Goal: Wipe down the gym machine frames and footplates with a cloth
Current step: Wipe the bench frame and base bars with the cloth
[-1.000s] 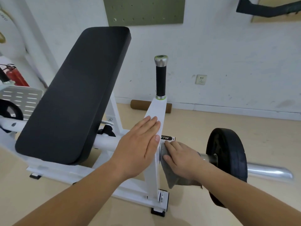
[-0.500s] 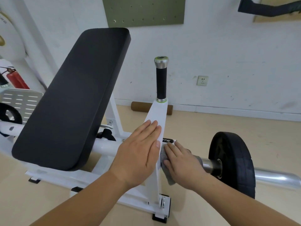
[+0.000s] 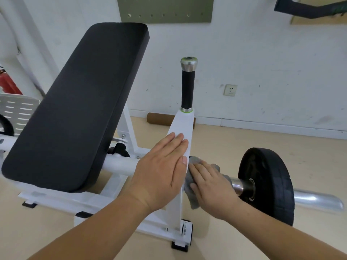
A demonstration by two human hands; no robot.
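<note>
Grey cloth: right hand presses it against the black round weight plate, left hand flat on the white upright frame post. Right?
No. The head view shows the right hand pressing the grey cloth against the side of the white upright frame post, not the black round weight plate. The left hand does lie flat on that post.

you have bright, even light with its source out of view; shadows are soft, just a faint shade on the floor (image 3: 225,147) under the black pad (image 3: 78,109), which shows little surface detail. the chrome bar (image 3: 317,200) carries a white glare streak. the wide lens bows the baseboard (image 3: 262,126) and stretches the lower corners. the cloth (image 3: 193,202) looks slightly smeared; everything else is acceptably sharp.
</note>
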